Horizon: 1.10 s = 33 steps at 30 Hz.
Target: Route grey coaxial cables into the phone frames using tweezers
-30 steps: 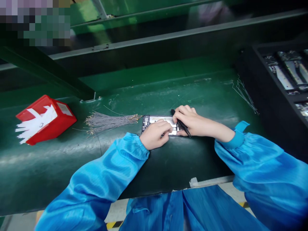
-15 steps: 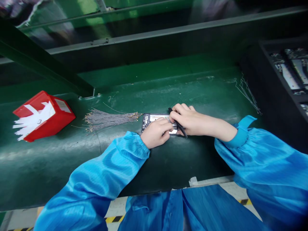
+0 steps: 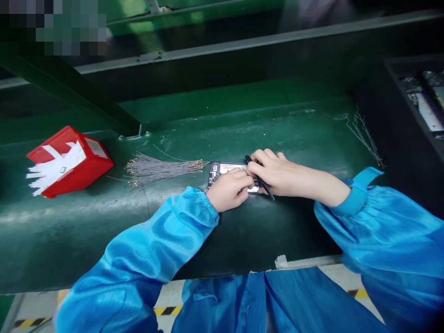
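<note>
A flat phone-like device (image 3: 214, 171) with exposed parts lies on the green bench. My left hand (image 3: 231, 188) rests over its middle, fingers curled and pressed together; whatever they pinch is too small to make out. Over the device's right end, my right hand (image 3: 268, 172) grips a slim black tool (image 3: 265, 186) that slants down to the right. The fingertips of both hands meet above the device and hide part of it. Just left of the device is a fanned bundle of thin grey cables (image 3: 159, 169) with gold-coloured ends.
A red bin (image 3: 79, 173) with white strips stands at the left, near a green post (image 3: 86, 99). Several loose wires (image 3: 364, 134) lie at the right, beside a black tray (image 3: 385, 115) of devices. A rail (image 3: 243, 44) crosses behind the bench.
The whole view has shifted slightly, so bench items appear a little further right. Both hands stay at the device, and the black tool is still in my right hand.
</note>
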### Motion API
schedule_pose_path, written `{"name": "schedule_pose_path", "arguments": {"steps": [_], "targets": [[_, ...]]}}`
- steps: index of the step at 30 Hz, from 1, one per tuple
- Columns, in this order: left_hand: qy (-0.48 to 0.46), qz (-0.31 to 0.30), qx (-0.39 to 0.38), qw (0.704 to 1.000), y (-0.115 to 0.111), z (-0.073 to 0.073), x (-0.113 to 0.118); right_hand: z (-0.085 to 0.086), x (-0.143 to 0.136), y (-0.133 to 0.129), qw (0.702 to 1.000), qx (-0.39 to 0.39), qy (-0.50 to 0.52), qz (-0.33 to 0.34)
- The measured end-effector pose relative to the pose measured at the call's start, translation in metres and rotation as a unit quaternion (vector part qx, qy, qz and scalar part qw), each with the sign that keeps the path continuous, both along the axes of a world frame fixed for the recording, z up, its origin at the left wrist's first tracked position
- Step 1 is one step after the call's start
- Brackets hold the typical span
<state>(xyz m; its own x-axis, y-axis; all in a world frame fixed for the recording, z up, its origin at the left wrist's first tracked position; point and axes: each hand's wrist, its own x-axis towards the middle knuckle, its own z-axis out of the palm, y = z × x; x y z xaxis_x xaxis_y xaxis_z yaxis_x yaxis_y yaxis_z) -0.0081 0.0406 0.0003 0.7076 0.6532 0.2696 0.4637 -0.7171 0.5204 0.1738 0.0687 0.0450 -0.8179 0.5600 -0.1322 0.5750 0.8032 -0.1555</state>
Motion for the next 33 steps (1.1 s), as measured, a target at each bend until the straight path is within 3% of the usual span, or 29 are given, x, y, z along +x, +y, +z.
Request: {"name": "schedule_pose_path", "arguments": {"steps": [11,16,21,33], "targets": [[0.005,0.004,0.015,1.000,0.000,0.000,0.000,-0.011,0.008,-0.001,0.999,0.009,0.031,-0.001],[-0.009,0.000,0.006,1.000,0.000,0.000,0.000,-0.005,0.004,-0.002,1.000,0.012,0.006,0.006],[-0.040,-0.019,-0.005,0.999,0.001,0.001,-0.001,0.001,-0.002,-0.004,0.999,-0.021,-0.019,-0.016],[-0.035,-0.066,0.020,0.997,0.002,0.002,-0.002,-0.004,-0.003,-0.001,0.993,-0.094,-0.024,-0.071]]}}
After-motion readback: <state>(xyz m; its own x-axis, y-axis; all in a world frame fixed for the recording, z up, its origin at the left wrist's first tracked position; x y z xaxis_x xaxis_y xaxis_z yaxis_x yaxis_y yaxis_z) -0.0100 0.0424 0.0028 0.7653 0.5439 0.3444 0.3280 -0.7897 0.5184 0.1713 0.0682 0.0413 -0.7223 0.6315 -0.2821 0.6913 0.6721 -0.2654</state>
